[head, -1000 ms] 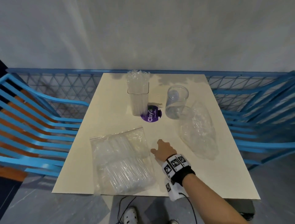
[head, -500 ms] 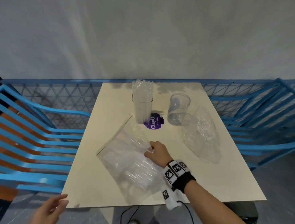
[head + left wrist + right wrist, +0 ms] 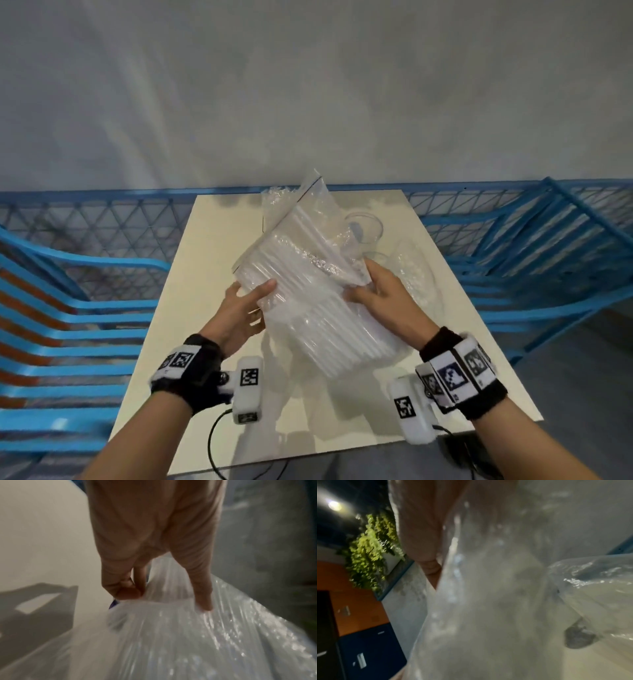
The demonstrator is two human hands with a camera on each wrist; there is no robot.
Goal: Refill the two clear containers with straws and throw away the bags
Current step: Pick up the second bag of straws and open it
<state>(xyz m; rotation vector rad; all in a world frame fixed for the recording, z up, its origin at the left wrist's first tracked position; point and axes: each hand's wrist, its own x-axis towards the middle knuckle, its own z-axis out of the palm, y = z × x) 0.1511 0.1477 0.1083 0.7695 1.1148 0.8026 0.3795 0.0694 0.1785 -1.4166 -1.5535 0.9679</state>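
Holding a clear bag of straws (image 3: 318,301) above the table (image 3: 178,308), left hand (image 3: 239,315) and right hand (image 3: 383,298) gripping opposite sides. Left wrist: thumb and fingers (image 3: 204,599) pinching slippery, crinkly film. Right wrist: blurred, grip unclear. Light, floppy; best supported underneath.

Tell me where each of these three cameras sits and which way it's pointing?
Head: worn on the head, facing forward and down at the table; both hands and forearms show, holding the bag of straws.
Left wrist: looks along the left hand to fingers gripping the bag.
Right wrist: looks along the right hand; the bag fills most of the view.
Shared: the bag of straws appears in all three.
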